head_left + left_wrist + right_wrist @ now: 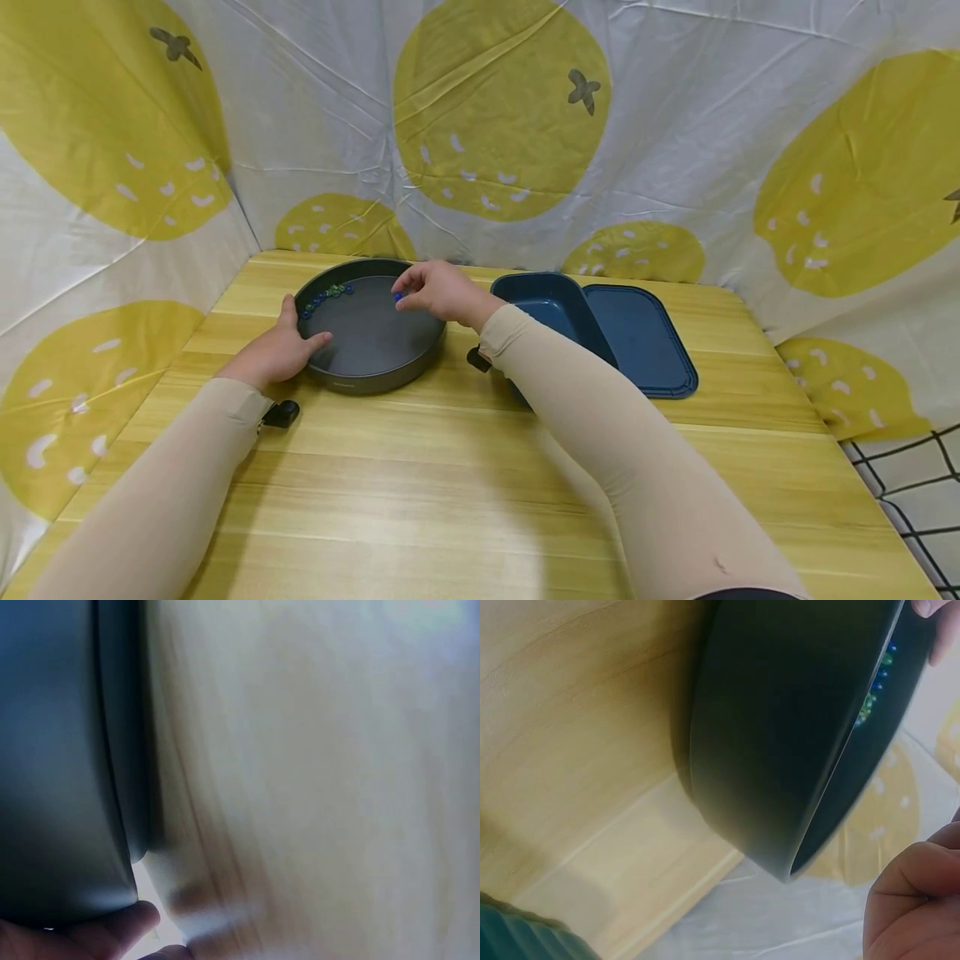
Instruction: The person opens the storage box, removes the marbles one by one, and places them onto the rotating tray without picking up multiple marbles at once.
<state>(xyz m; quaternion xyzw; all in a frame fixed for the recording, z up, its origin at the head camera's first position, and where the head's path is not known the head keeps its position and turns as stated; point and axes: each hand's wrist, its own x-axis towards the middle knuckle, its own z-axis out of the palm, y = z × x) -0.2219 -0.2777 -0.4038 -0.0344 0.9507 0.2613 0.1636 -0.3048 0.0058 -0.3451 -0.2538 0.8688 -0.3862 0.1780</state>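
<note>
A round dark grey pan (375, 333) stands on the table, left of the middle in the head view. Inside it, several blue and green marbles (327, 294) lie in a curved row along the far left wall; the right wrist view shows these marbles (868, 703) too. My left hand (273, 348) holds the pan's left side, with the thumb over the rim and the other fingers partly hidden outside. Above the pan's right half, my right hand (444, 292) pinches a blue marble (398, 297) between thumb and fingertips.
Right of the pan is a deep blue rectangular box (551, 310), partly covered by my right forearm. A flat blue lid (641, 337) lies beside it. Patterned cloth (495, 125) hangs behind the wooden table (390, 500), and a black wire grid (911, 492) stands at the right.
</note>
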